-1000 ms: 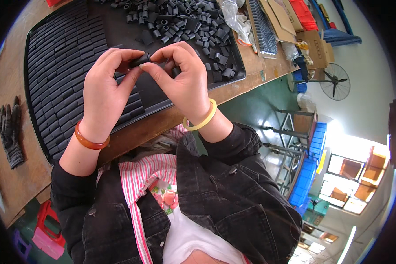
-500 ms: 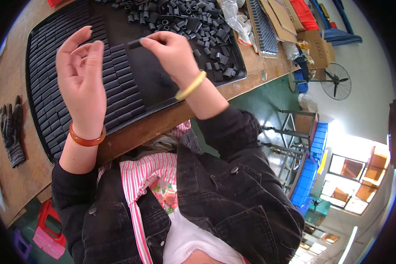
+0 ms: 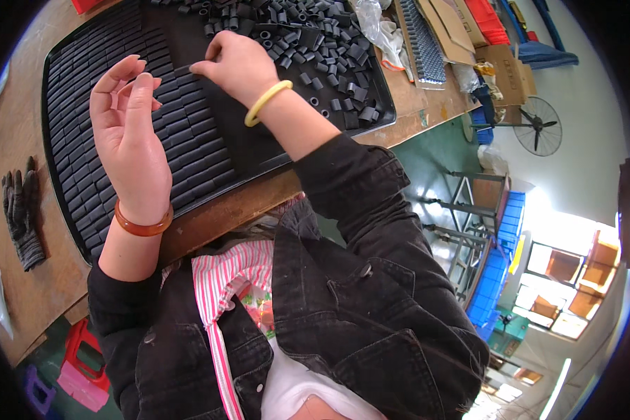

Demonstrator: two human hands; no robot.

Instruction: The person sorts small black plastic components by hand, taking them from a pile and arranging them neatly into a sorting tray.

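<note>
A large black tray (image 3: 248,150) lies on the table, its left part filled with neat rows of short black tubes (image 3: 189,150). My right hand (image 3: 239,66), with a pale yellow bangle at the wrist, pinches a small black tube (image 3: 182,70) at the right edge of the rows. The fingertips partly hide that tube. My left hand (image 3: 131,136), wearing a reddish-brown bangle, hovers over the rows with loosely curled fingers apart. Nothing shows in it. A heap of loose black tubes (image 3: 315,49) covers the tray's far right part.
A dark work glove (image 3: 22,217) lies on the wooden table (image 3: 21,301) left of the tray. Plastic bags (image 3: 374,31) and cardboard (image 3: 441,28) sit at the right. A floor fan (image 3: 537,127), metal racks and blue bins (image 3: 490,280) stand beyond the table.
My right hand has moved left and away from me, carrying the black tube to the edge of the rows. My left hand has shifted slightly, its fingers curling a little more.
</note>
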